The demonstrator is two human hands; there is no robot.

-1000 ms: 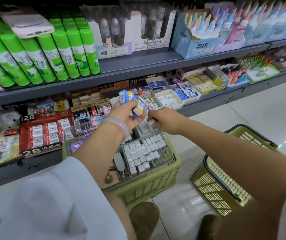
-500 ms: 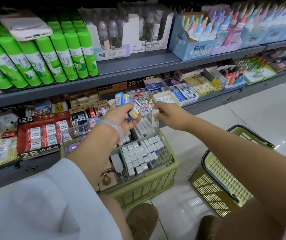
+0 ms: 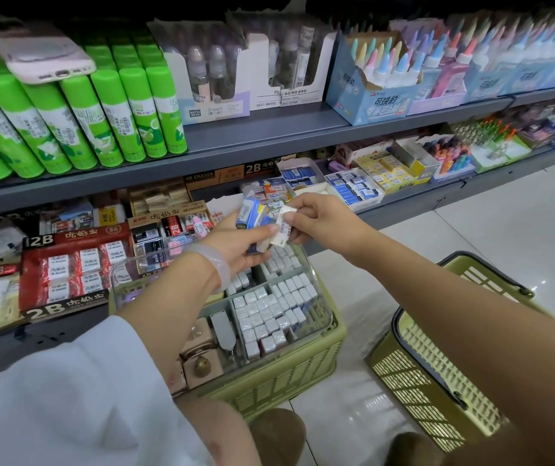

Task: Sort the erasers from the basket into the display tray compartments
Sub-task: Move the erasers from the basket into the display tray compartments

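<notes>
The left hand point(image 3: 241, 245) holds a fanned bunch of erasers point(image 3: 252, 215) above the far end of the clear display tray point(image 3: 316, 297), its grip curled round their lower ends so the blue and yellow packs stick up and away toward the shelf point(image 3: 269, 136). Just right of the bunch, touching it, a white eraser point(image 3: 281, 227) with a barcode label is pinched by the right hand point(image 3: 320, 220); thumb and forefinger close on its upper end, and its long axis runs steeply, top tilted far and right, lower end hanging over the tray. Below both hands the tray's compartments hold rows of small white wrapped erasers point(image 3: 269, 314), packed close. The tray sits on a green crate point(image 3: 286, 375) on the floor. Right of it, across a strip of tiled floor point(image 3: 353, 331), stands a green basket point(image 3: 437, 364), under the right forearm.
</notes>
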